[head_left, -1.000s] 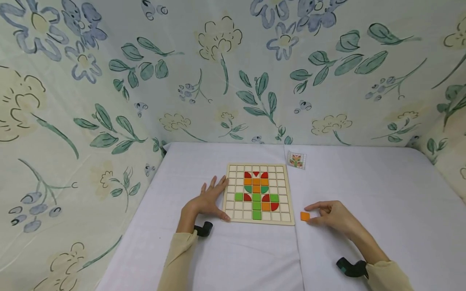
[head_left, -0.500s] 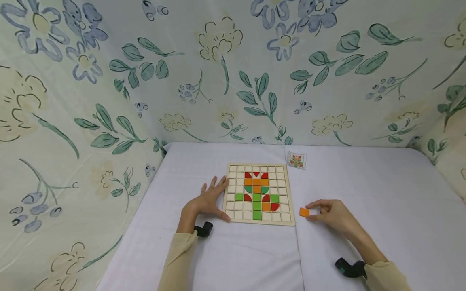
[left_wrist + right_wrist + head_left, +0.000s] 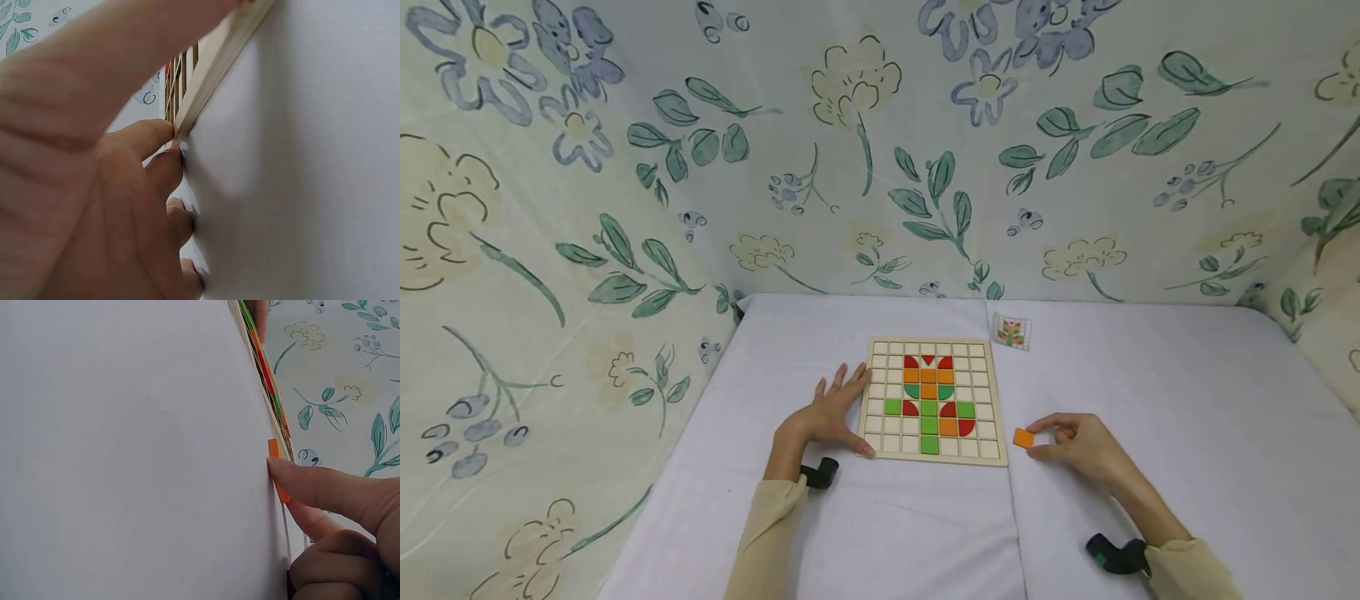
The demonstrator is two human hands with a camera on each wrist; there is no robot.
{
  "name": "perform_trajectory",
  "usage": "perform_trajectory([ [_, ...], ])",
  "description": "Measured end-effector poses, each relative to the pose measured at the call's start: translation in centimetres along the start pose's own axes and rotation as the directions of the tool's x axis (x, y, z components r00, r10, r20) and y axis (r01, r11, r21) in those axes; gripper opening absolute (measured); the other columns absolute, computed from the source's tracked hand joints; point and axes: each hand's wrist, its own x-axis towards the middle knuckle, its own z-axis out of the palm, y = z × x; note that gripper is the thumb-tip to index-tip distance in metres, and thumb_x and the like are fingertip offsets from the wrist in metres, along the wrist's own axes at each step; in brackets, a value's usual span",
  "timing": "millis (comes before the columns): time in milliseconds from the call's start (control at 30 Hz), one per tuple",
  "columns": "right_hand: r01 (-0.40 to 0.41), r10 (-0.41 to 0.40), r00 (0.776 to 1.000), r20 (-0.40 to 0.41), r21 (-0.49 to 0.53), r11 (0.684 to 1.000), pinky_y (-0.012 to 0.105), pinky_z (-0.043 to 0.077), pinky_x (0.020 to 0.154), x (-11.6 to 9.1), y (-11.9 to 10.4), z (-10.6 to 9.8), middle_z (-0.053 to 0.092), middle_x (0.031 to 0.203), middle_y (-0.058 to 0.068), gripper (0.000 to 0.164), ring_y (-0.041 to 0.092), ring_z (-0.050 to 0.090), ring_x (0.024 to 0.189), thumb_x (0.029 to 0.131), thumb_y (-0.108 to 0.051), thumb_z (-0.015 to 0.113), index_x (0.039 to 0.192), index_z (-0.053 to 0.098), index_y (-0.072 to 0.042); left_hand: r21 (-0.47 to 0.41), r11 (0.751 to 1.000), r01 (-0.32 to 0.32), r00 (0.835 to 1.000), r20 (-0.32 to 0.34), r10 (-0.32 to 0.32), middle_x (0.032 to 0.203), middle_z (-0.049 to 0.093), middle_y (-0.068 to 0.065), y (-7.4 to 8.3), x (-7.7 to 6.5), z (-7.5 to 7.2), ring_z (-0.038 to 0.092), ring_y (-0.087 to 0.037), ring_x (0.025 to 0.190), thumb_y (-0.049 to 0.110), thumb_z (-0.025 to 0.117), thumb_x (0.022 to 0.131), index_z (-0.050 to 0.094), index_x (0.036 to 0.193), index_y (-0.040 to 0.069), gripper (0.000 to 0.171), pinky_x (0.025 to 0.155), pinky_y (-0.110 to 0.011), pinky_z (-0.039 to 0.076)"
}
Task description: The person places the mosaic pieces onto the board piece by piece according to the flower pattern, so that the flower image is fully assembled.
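Observation:
A square wooden grid board [image 3: 880, 450] lies mid-table, with red, orange and green tiles set in a flower shape. My left hand [image 3: 823, 414] rests at its left edge, fingers spread, the thumb by the lower left corner. In the left wrist view the fingertips [image 3: 164, 129] of that hand touch the board's wooden side [image 3: 212, 65]. Just right of the board, my right hand [image 3: 1082, 446] pinches an orange square tile [image 3: 1023, 438] between thumb and index finger. From the right wrist, the same orange tile [image 3: 274, 450] appears edge-on, close over the white cloth, its other fingers curled below.
A small pattern card [image 3: 1012, 331] with a printed flower lies behind the board's upper right corner. White cloth [image 3: 1150, 375] covers the table, with a crease running by the board's right side. A floral curtain [image 3: 850, 167] hangs behind.
My right hand has slid slightly left with the orange tile, which now sits nearer the board's right edge and is turned a little. The left hand and board have stayed put.

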Motion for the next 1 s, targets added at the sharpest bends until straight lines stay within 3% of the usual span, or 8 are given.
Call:
perform_trajectory([
  [667, 0.045, -0.047, 0.999, -0.022, -0.082, 0.996, 0.024, 0.024, 0.05, 0.1, -0.3, 0.1, 0.031, 0.06, -0.005, 0.039, 0.009, 0.029, 0.056, 0.082, -0.018, 0.086, 0.114, 0.075, 0.0, 0.018, 1.0, 0.015, 1.0, 0.003, -0.015, 0.177, 0.001, -0.002, 0.0, 0.1, 0.0, -0.013, -0.033, 0.163, 0.04, 0.098, 0.066, 0.012, 0.168, 0.014, 0.136, 0.13, -0.062, -0.008],
  [1000, 0.072, -0.075, 0.996, -0.055, -0.059, 0.996, 0.023, 0.024, 0.047, 0.5, -1.0, -0.2, 0.031, 0.06, -0.005, 0.037, 0.008, 0.029, 0.053, 0.088, -0.018, 0.08, 0.121, 0.074, -0.002, 0.02, 0.999, 0.028, 1.0, 0.009, -0.028, 0.177, 0.0, -0.001, 0.0, 0.2, 0.0, -0.014, -0.031, 0.163, 0.041, 0.098, 0.066, 0.011, 0.168, 0.016, 0.136, 0.131, -0.061, -0.007],
])
